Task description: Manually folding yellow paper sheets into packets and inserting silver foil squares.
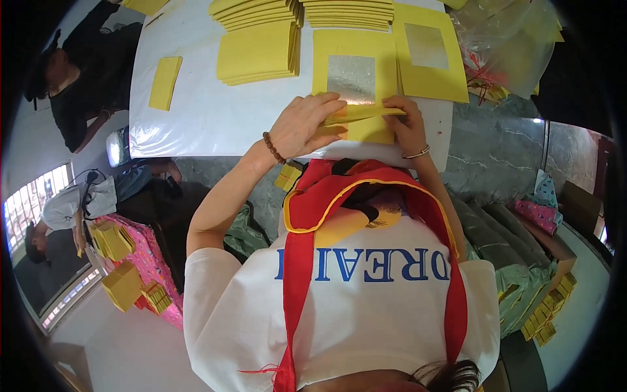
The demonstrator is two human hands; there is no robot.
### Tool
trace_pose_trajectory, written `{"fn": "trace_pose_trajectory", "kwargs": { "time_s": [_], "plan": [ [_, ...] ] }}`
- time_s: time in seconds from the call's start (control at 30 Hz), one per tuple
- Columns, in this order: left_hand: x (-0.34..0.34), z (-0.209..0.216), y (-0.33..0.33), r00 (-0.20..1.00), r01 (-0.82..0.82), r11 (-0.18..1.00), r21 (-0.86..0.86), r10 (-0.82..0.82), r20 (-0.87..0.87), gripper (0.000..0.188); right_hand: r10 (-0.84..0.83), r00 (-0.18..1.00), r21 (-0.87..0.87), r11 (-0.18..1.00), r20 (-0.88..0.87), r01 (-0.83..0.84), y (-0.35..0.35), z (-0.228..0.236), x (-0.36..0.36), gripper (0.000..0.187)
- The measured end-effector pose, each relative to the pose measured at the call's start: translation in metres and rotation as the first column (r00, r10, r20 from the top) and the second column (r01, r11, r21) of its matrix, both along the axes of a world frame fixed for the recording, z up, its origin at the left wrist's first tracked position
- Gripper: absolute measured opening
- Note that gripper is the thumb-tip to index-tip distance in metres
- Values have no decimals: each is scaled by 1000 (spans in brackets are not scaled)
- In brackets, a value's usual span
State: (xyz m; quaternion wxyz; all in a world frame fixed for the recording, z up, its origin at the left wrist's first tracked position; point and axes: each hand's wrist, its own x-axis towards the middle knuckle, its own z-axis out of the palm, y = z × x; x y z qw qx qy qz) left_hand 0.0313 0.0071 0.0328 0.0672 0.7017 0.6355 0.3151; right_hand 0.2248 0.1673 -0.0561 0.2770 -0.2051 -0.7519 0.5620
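A yellow paper sheet with a silver foil square (pixel 351 73) lies in front of me at the near edge of the white table. Above its near part, a folded strip of yellow paper (pixel 366 115) spans the gap between my hands. My left hand (pixel 307 123), with a beaded bracelet at the wrist, grips the strip's left end, its fingers partly hiding it. At the right end, my right hand (pixel 407 123) pinches the strip between thumb and fingers. Another yellow sheet with a foil square (pixel 428 47) lies to the right, touching or slightly under the first.
Stacks of folded yellow paper (pixel 255 55) stand at the table's far side. One small folded piece (pixel 165 83) lies left on the white tabletop (pixel 189 127). A clear plastic bag (pixel 506 42) is at the far right. Two people are on the left, one beside yellow paper bundles (pixel 122 285).
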Motion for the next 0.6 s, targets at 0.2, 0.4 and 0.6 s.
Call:
{"fn": "trace_pose_trajectory", "kwargs": {
  "time_s": [0.2,0.4,0.6],
  "plan": [
    [-16,-33,-6,995,53,985,-165,-66,-73,35,-136,991,101,986,4,135,-8,7,-8,27],
    [-16,-23,-5,997,-3,991,-132,14,76,44,-47,999,341,939,9,41,3,6,-7,23],
    [-28,-38,-3,976,-90,986,-142,59,-208,54,-45,999,300,953,7,40,3,9,-8,21]
  ]
}}
